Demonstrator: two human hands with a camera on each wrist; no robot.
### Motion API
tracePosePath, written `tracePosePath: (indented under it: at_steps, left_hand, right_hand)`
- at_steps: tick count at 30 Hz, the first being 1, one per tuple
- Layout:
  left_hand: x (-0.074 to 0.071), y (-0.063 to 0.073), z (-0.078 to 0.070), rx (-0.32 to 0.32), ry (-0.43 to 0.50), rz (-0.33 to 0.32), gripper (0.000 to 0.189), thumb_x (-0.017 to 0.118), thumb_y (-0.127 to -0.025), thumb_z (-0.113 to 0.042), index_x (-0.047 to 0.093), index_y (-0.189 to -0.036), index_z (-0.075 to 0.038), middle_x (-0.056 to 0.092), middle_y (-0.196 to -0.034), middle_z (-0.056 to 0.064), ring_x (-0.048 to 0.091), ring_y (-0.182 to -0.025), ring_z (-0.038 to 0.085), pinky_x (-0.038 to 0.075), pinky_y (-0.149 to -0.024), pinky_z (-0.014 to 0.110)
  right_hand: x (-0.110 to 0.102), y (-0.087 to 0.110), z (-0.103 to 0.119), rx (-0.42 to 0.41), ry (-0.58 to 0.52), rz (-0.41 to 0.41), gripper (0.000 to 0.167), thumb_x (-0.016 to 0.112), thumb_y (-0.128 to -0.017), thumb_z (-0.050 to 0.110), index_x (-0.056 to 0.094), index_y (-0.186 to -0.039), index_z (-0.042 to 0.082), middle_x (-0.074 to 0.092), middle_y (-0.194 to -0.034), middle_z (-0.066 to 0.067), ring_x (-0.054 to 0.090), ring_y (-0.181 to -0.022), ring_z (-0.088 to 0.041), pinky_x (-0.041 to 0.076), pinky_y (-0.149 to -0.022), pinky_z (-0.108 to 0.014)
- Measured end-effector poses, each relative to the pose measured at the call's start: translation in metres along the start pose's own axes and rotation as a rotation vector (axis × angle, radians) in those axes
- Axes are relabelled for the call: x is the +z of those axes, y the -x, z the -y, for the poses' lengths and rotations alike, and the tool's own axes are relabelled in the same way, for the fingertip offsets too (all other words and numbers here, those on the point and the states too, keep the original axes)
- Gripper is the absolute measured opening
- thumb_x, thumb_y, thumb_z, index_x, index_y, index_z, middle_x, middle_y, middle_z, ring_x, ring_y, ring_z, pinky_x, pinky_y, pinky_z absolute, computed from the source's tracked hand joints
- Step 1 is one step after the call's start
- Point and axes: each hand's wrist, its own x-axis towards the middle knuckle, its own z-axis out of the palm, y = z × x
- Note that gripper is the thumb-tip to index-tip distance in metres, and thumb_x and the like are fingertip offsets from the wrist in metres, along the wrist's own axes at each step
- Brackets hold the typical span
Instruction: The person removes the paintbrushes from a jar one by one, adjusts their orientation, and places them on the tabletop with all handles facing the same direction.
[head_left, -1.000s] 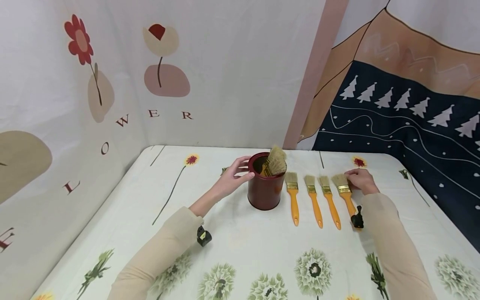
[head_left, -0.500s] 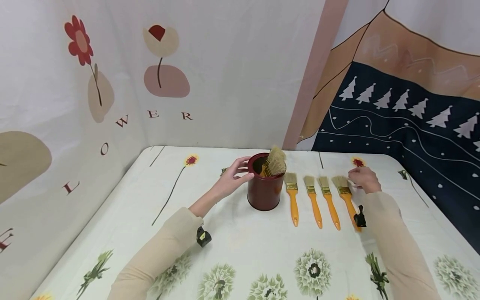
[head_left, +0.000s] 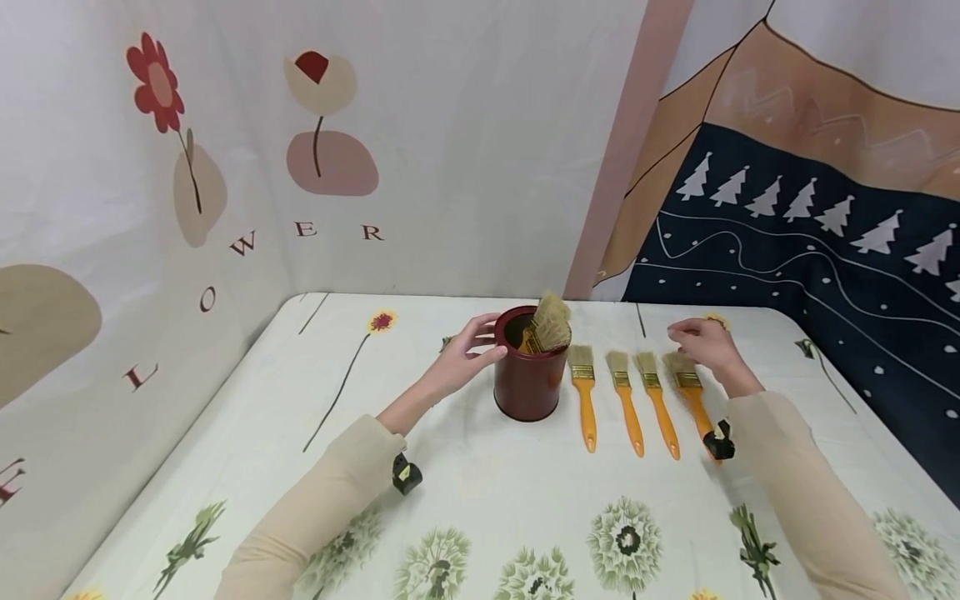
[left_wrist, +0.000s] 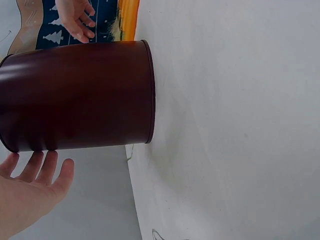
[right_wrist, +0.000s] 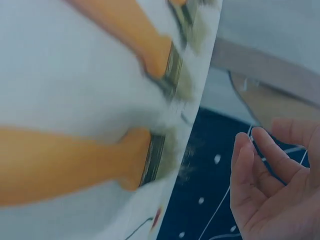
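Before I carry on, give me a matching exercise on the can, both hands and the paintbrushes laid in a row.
1. dark red can
2. left hand
3. right hand
4. four paintbrushes

A. near the bristles of the rightmost paintbrush, holding nothing
B. lying on the white floral cloth
C. upright, bristles sticking out of its mouth
D. fingertips against the can's side

Pairs: 1-C, 2-D, 3-A, 4-B

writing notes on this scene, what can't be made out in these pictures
Head view: inside bottom of the red can, hidden by its wall.
Head view: lower handle of the rightmost brush, partly behind the black wrist device.
Left wrist view: can's top, partly cut off by left edge.
Right wrist view: bristles, blurred.
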Motion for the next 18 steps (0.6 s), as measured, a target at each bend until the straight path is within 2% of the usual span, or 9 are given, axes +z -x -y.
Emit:
tracePosePath:
  at_steps: [6,13,15,18]
  left_hand:
    - [0.000,0.000,0.000,-0.007,-0.001,-0.003,0.055,0.056,-0.088,-0.017,0.030,-0.135,-0.005,0.039,-0.129,0.015,0.040,-0.115,0.028,0.037,-0.091,0.039]
    - [0.000,0.000,-0.001,-0.007,0.006,-0.001,0.055,0.055,-0.088,-0.016,0.029,-0.135,-0.005,0.039,-0.129,0.016,0.039,-0.115,0.028,0.037,-0.091,0.040]
    - [0.000,0.000,-0.001,-0.005,0.006,0.000,0.055,0.055,-0.088,-0.016,0.029,-0.135,-0.005,0.039,-0.129,0.016,0.039,-0.115,0.028,0.037,-0.091,0.040]
    - [0.000,0.000,-0.001,-0.002,0.004,0.000,0.055,0.055,-0.088,-0.016,0.029,-0.135,-0.005,0.039,-0.129,0.016,0.039,-0.115,0.028,0.037,-0.091,0.040]
  right_hand:
    - [0.016,0.004,0.005,-0.030,0.002,0.042,0.055,0.043,-0.082,0.057,0.054,-0.116,0.014,0.052,-0.108,-0.009,0.053,-0.085,-0.024,0.047,-0.070,-0.036]
    - [0.030,0.014,0.014,-0.097,-0.035,0.078,0.051,0.045,-0.082,0.056,0.055,-0.114,0.017,0.054,-0.102,-0.004,0.054,-0.082,-0.022,0.049,-0.064,-0.034]
    - [0.032,0.019,0.019,-0.117,-0.039,0.094,0.050,0.045,-0.083,0.054,0.055,-0.114,0.016,0.054,-0.102,-0.004,0.053,-0.082,-0.021,0.049,-0.061,-0.030]
    - [0.029,0.035,0.038,-0.134,-0.071,0.131,0.047,0.046,-0.086,0.048,0.054,-0.115,0.013,0.053,-0.104,-0.006,0.052,-0.082,-0.022,0.047,-0.057,-0.024]
